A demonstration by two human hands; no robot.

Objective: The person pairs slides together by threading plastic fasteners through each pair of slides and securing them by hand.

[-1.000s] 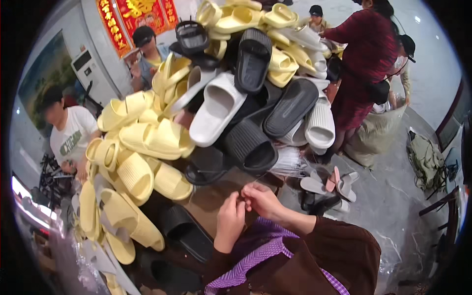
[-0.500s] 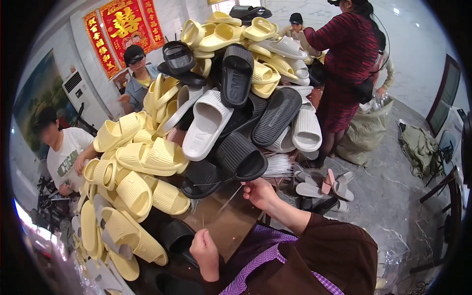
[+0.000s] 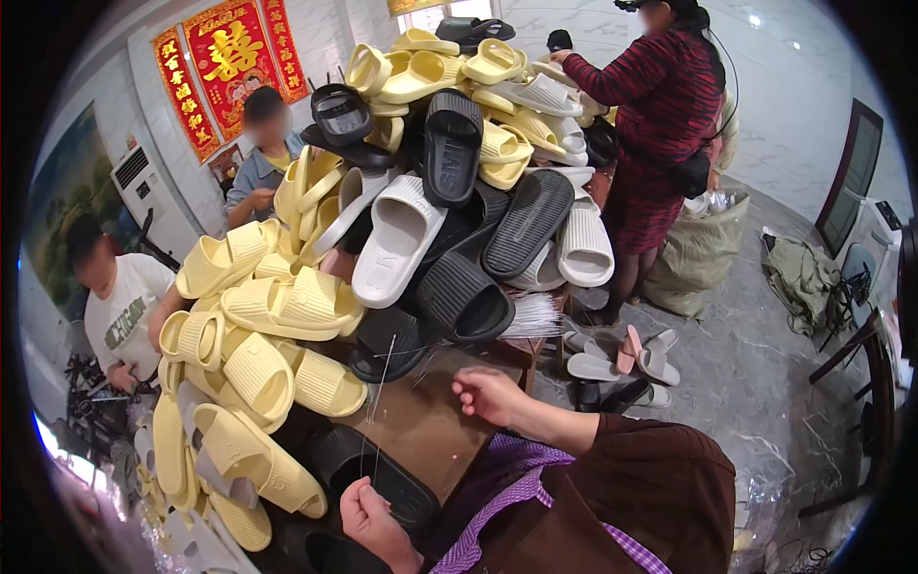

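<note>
My left hand is closed in a pinch at the lower middle. A thin, pale, wire-like strip rises from its fingertips. Beside and beyond this hand a black slide slipper lies on the brown tabletop. My right hand hovers over the table's right part, its fingers loosely bent and slightly apart, with nothing visible between them. Just beyond it sit ribbed black slippers at the near edge of a tall heap.
Yellow slippers crowd the left. A bundle of white strips lies at the table's right edge. Loose slippers lie on the floor. Several people surround the heap; one in red and black stands at right beside a large sack.
My left hand has moved down and left, and a longer strip now shows above it. My right hand has drawn back from the black slippers, and the strip it held no longer shows there.
</note>
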